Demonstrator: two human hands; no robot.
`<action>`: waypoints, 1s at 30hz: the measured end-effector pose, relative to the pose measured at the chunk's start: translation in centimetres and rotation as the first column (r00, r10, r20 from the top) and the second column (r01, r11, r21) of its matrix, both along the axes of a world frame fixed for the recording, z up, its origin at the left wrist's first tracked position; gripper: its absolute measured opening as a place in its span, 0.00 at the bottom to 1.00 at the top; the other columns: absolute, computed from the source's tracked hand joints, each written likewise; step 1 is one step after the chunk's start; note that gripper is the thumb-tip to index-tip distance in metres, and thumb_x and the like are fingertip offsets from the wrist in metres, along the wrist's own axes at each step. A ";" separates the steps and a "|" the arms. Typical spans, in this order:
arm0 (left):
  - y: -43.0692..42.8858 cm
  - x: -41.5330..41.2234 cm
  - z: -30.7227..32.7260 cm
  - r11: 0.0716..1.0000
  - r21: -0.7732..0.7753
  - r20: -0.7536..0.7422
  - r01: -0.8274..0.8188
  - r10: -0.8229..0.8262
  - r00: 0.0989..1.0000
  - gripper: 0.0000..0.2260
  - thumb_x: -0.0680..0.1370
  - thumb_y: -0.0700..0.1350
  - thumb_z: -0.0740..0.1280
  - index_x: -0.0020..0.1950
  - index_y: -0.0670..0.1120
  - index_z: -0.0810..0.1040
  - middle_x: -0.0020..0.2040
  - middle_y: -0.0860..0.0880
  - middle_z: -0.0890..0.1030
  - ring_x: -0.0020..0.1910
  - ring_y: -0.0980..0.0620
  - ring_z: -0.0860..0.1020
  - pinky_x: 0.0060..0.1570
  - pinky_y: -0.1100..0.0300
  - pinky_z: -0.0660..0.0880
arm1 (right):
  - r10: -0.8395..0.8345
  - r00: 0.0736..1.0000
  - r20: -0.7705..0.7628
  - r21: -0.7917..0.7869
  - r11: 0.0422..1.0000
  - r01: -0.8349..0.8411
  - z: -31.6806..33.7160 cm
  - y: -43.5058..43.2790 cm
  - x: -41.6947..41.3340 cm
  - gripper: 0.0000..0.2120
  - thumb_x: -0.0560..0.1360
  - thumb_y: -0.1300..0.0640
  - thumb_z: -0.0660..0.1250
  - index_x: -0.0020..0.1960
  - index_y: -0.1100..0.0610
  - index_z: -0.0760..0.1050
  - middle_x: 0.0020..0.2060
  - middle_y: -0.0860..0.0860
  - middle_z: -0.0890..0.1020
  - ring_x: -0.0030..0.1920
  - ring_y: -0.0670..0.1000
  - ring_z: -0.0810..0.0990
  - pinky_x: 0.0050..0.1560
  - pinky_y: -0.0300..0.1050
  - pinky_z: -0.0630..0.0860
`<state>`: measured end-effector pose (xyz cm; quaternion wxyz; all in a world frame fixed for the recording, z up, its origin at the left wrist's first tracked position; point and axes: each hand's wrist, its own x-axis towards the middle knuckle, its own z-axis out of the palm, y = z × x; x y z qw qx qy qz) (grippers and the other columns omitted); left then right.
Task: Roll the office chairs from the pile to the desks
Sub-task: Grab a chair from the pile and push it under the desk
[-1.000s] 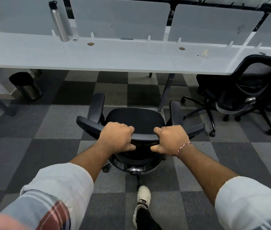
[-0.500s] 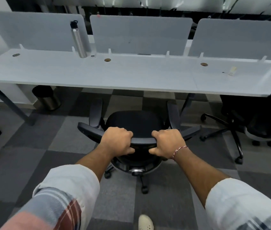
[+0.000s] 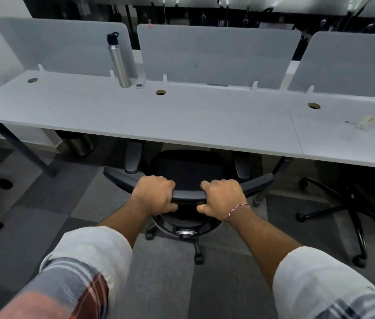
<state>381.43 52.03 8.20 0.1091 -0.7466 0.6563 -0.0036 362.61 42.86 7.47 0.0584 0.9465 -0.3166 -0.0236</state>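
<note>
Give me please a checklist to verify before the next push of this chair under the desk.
1. Grip of the left hand on the backrest: ok.
2. Grip of the right hand on it: ok.
3. The seat lines up with the open space under the desk: ok.
4. The armrests pass below the desk edge: cannot tell.
5. The bin stands apart, to the left: ok.
6. The neighbouring chair stands apart, to the right: ok.

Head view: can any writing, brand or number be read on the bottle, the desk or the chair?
No readable text anywhere.
On the steel bottle: no label shows.
The small white tag beside it: a dark mark, too small to read.
The pale scrap on the desk: blurred.
On the chair: no brand visible.
</note>
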 end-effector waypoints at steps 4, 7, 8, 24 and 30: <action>-2.5 2.3 -0.5 1.000 -0.013 -0.011 -0.005 0.005 1.000 0.18 0.72 0.65 0.67 0.45 0.52 0.69 0.46 0.52 0.79 0.47 0.48 0.80 0.39 0.55 0.70 | -0.006 1.000 -0.007 -0.003 1.000 0.006 -0.2 -2.4 2.4 0.22 0.71 0.35 0.65 0.54 0.51 0.71 0.43 0.50 0.80 0.43 0.55 0.81 0.38 0.47 0.68; -3.8 4.1 -0.7 1.000 -0.023 -0.031 0.012 -0.013 0.999 0.18 0.71 0.64 0.67 0.45 0.52 0.70 0.45 0.53 0.79 0.46 0.48 0.79 0.39 0.55 0.70 | -0.026 1.000 -0.008 -0.007 1.000 0.026 -0.2 -3.4 4.1 0.23 0.71 0.34 0.66 0.54 0.51 0.71 0.43 0.50 0.80 0.43 0.55 0.81 0.38 0.47 0.67; -4.2 4.7 -0.7 1.000 -0.018 -0.035 0.018 -0.019 0.999 0.17 0.71 0.64 0.67 0.45 0.52 0.70 0.44 0.53 0.79 0.44 0.48 0.79 0.39 0.56 0.70 | -0.036 0.999 -0.008 -0.011 0.999 0.035 -0.2 -3.6 4.7 0.23 0.71 0.35 0.66 0.54 0.51 0.71 0.43 0.50 0.80 0.43 0.55 0.81 0.38 0.47 0.66; -2.3 11.1 0.4 0.984 0.085 -0.075 0.158 -0.152 0.985 0.14 0.71 0.62 0.67 0.40 0.53 0.70 0.36 0.54 0.76 0.37 0.51 0.76 0.37 0.56 0.72 | -0.188 0.982 -0.029 0.015 0.982 0.188 0.1 1.5 10.0 0.22 0.72 0.35 0.64 0.52 0.52 0.70 0.41 0.49 0.79 0.42 0.54 0.80 0.38 0.46 0.68; 0.7 10.0 0.7 0.968 0.060 -0.039 0.243 -0.241 0.970 0.15 0.72 0.63 0.65 0.40 0.52 0.69 0.33 0.53 0.74 0.30 0.52 0.71 0.32 0.57 0.68 | -0.191 0.981 -0.034 0.032 0.981 0.192 0.4 4.6 8.1 0.22 0.71 0.34 0.64 0.51 0.52 0.69 0.42 0.50 0.80 0.43 0.55 0.81 0.39 0.46 0.69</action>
